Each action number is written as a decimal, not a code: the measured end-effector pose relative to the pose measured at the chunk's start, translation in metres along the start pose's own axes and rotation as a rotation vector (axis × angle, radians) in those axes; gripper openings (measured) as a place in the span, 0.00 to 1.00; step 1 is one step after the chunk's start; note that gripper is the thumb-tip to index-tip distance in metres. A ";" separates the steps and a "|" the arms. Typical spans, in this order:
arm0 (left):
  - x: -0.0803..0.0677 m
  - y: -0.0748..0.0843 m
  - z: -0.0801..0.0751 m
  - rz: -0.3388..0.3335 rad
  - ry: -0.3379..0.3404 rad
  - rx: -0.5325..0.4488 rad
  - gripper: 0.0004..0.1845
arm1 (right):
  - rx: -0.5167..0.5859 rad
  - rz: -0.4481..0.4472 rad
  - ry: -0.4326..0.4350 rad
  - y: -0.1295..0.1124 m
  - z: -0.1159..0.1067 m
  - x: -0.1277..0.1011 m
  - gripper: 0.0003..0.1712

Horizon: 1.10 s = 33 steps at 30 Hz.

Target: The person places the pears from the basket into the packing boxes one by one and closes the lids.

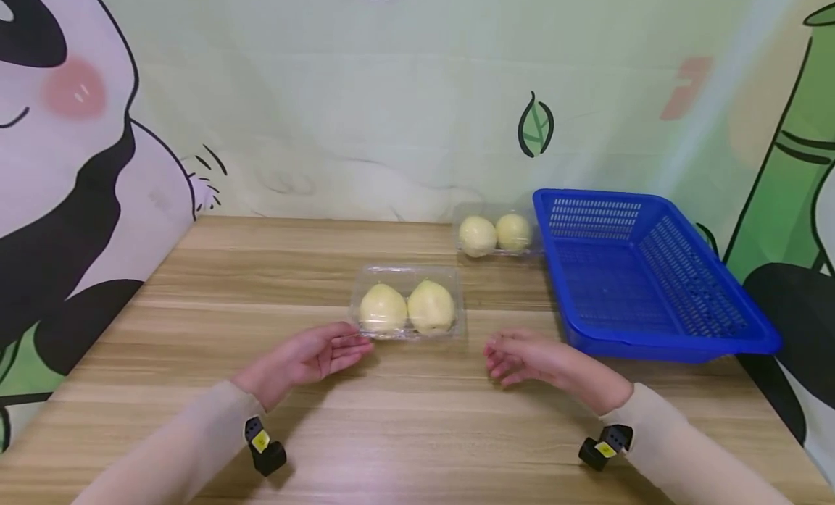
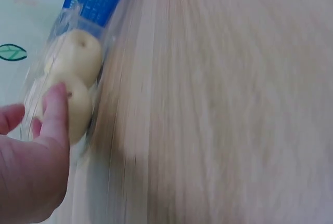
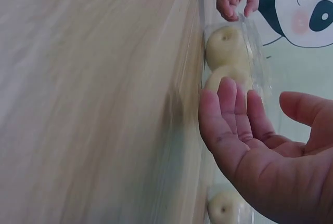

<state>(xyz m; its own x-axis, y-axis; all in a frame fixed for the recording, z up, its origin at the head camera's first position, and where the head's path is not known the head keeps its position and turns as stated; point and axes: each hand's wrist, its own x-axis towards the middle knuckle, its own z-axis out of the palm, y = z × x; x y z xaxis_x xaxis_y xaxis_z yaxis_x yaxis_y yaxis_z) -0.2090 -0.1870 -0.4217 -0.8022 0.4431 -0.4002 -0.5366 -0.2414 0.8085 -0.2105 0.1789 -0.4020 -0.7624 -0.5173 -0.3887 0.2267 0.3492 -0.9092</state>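
Note:
A clear plastic clamshell box (image 1: 401, 275) lies mid-table with two pale yellow pears (image 1: 431, 307) inside, side by side. My left hand (image 1: 320, 354) is at its front left corner, palm turned inward, fingers extended and fingertips right at the box edge. To the right of the box, across a gap, my right hand (image 1: 528, 356) holds nothing, its fingers loosely bent and its palm facing the box. In the left wrist view the left fingers (image 2: 56, 112) overlap the nearer pear. The right wrist view has the right hand (image 3: 260, 146) with thumb and fingers spread apart.
A second clear box with two pears (image 1: 478, 235) stands at the back, close against the left side of a blue plastic basket (image 1: 557, 273). The basket sits on the right of the wooden table (image 1: 261, 273). A cartoon panda backdrop (image 1: 391, 128) rises behind the table's far edge.

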 end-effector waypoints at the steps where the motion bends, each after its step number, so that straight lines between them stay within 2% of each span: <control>1: 0.001 -0.001 0.002 0.012 0.007 -0.018 0.13 | -0.016 -0.006 -0.002 0.001 -0.002 -0.003 0.18; 6: 0.005 -0.003 0.011 0.080 0.088 -0.061 0.17 | -0.082 -0.039 -0.011 0.005 -0.010 -0.013 0.20; 15: 0.013 -0.003 0.018 0.130 0.187 -0.051 0.11 | -0.191 -0.080 0.006 0.006 -0.010 -0.024 0.18; 21: 0.024 0.001 0.016 0.167 0.210 -0.028 0.10 | -0.271 -0.097 0.015 0.007 -0.011 -0.031 0.18; 26: 0.031 0.008 0.011 0.194 0.233 -0.034 0.09 | -0.288 -0.093 0.017 0.008 -0.013 -0.032 0.19; 33: 0.045 0.017 0.008 0.192 0.265 -0.072 0.11 | -0.299 -0.079 0.027 0.010 -0.014 -0.033 0.19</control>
<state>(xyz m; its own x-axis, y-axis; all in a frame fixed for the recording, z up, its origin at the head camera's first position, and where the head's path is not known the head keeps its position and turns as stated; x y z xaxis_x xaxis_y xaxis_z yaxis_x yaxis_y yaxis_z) -0.2519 -0.1641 -0.4227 -0.9255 0.1463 -0.3494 -0.3788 -0.3636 0.8511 -0.1919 0.2103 -0.3962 -0.7870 -0.5328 -0.3110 -0.0193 0.5251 -0.8508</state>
